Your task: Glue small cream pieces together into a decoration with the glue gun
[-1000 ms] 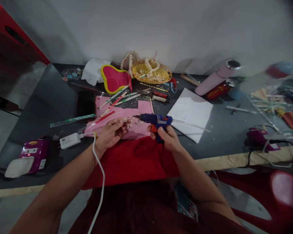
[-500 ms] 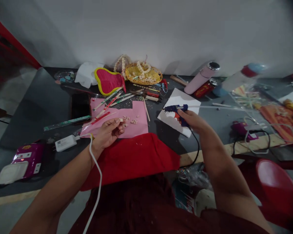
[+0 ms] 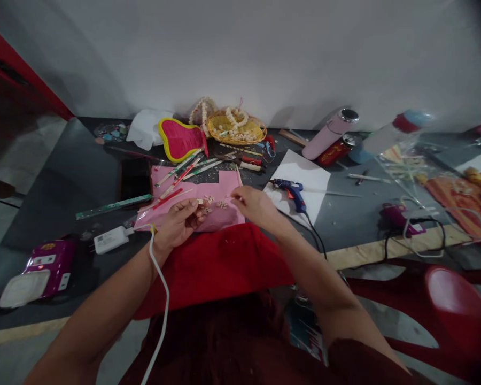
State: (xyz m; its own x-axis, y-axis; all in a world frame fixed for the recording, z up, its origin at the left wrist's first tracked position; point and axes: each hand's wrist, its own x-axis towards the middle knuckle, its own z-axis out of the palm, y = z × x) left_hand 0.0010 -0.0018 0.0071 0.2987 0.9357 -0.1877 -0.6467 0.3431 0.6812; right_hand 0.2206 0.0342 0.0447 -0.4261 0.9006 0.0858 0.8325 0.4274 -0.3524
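My left hand (image 3: pixel 181 219) is closed in a pinch on a small pale piece of cut wooden stick (image 3: pixel 201 201), just above the pink paper (image 3: pixel 228 183). My right hand (image 3: pixel 256 206) reaches over the paper's right side with thumb and forefinger pressed together; what is between them is too small to make out. Short cut stick pieces (image 3: pixel 222 205) lie in little groups between the two hands. A blue hot glue gun (image 3: pixel 291 190) rests on a white sheet (image 3: pixel 318 170) to the right, a clear glue stick jutting from its back.
Chopsticks (image 3: pixel 178 174) and red-handled pliers (image 3: pixel 251 161) lie behind the pink paper. Farther back are a yellow basket (image 3: pixel 256 135), a pink flask (image 3: pixel 331 133) and a red can (image 3: pixel 336 149). A white cable (image 3: pixel 164 299) crosses my left forearm; a charger (image 3: pixel 111 240) sits to the left.
My right hand has let go of the glue gun, which now lies on the white sheet, and has moved left over the pink paper. My left hand has stayed nearly in place with its piece.
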